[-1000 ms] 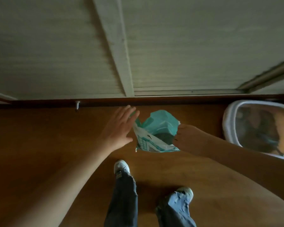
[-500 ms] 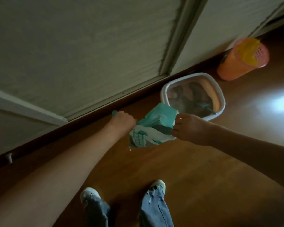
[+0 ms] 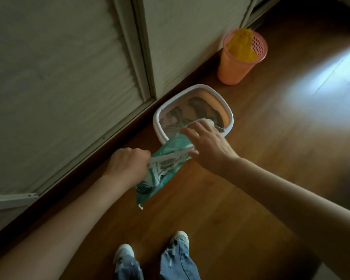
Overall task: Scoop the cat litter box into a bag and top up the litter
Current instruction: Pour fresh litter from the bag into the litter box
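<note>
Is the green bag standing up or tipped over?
Tipped: the green bag slants toward the litter box, held by both hands.

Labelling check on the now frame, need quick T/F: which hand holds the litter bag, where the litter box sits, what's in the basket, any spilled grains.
1. The left hand grips the teal litter bag. True.
2. The right hand is a closed fist. False: its fingers are spread over the bag's top.
3. The litter box stands in the middle of the room. False: it sits against the wall base.
4. The orange basket holds something yellow. True.
5. Grains lie on the floor near the bag. True.
</note>
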`<action>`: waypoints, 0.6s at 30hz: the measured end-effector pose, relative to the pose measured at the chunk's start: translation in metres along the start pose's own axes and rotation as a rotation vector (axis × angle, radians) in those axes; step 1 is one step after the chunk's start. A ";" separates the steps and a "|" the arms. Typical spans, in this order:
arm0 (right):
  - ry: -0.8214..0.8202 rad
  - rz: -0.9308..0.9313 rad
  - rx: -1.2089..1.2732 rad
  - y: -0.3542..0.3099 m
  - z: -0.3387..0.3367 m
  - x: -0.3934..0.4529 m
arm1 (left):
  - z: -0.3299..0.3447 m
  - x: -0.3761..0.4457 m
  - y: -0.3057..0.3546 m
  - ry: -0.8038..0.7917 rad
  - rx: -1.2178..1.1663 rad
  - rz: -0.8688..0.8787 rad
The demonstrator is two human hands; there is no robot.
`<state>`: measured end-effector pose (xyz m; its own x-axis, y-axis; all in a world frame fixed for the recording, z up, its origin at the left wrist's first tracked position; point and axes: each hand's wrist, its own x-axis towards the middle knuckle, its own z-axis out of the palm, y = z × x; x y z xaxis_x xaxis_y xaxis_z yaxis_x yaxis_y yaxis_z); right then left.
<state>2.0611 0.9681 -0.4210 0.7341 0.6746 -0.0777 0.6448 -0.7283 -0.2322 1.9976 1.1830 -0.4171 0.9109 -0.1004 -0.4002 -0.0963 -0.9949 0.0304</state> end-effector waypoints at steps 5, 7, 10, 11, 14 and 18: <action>-0.090 -0.058 0.043 -0.031 0.015 0.026 | -0.018 0.030 0.025 -0.019 0.104 0.051; -0.159 -0.013 0.105 -0.029 0.025 0.046 | -0.022 0.038 0.022 -0.003 0.070 0.041; -0.181 -0.087 0.089 -0.024 0.034 0.080 | -0.027 0.050 0.013 -0.006 0.048 0.037; -0.206 -0.119 0.062 -0.021 0.035 0.090 | -0.027 0.055 0.007 -0.010 0.029 0.024; -0.315 -0.190 -0.008 -0.016 0.036 0.113 | -0.022 0.064 -0.009 -0.043 -0.086 -0.009; -0.353 -0.157 0.057 -0.005 0.033 0.132 | -0.012 0.079 -0.033 0.162 -0.289 0.000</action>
<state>2.1477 1.0652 -0.4625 0.5025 0.7844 -0.3636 0.7233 -0.6118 -0.3203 2.0777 1.2075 -0.4387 0.9652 -0.0778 -0.2495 0.0002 -0.9545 0.2982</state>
